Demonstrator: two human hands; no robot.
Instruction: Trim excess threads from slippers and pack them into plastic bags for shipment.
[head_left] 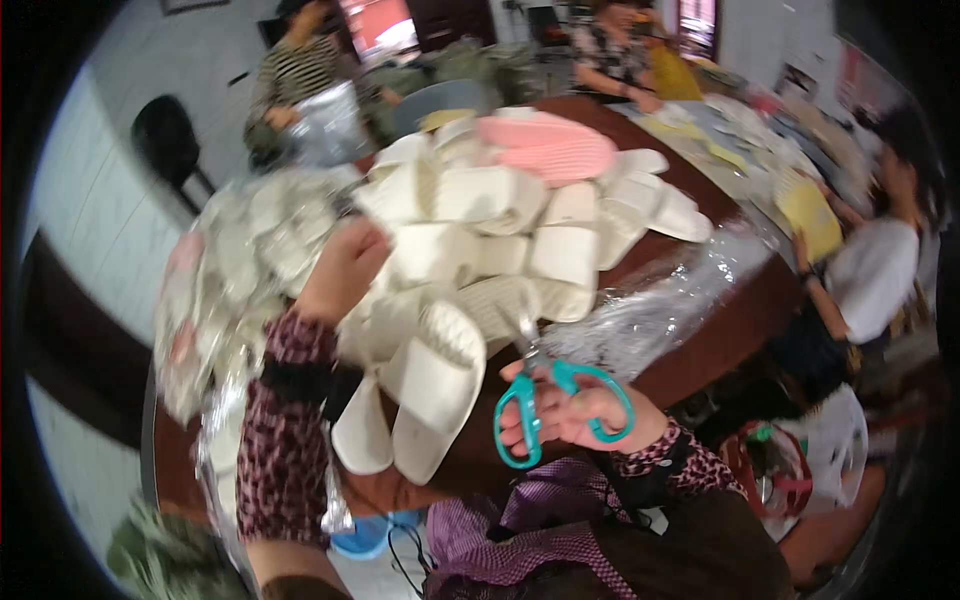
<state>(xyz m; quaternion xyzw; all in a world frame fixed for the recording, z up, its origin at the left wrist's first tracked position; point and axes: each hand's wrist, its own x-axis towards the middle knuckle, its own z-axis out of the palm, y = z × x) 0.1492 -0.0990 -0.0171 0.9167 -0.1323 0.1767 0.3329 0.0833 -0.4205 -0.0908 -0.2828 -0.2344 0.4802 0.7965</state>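
Observation:
My right hand point(575, 412) is closed round the teal handles of a pair of scissors point(535, 357), whose blurred blades point away from me toward the slipper pile. Curled above the left side of that pile, my left hand point(347, 262) has its fingers closed; what they may hold is hidden. Off-white slippers point(430, 252) lie heaped on the dark brown table point(715, 315). A white pair point(437, 385) sits nearest me, between my two arms. On the far side of the heap rests a pink slipper point(550, 147).
Bagged slippers point(240, 240) crowd the table's left side. Clear plastic bags point(660, 310) lie to the right. Co-workers sit across the room: one in stripes point(300, 75), one at the far table, and one in white point(875, 275) at right. A white carrier bag point(835, 450) stands beside me.

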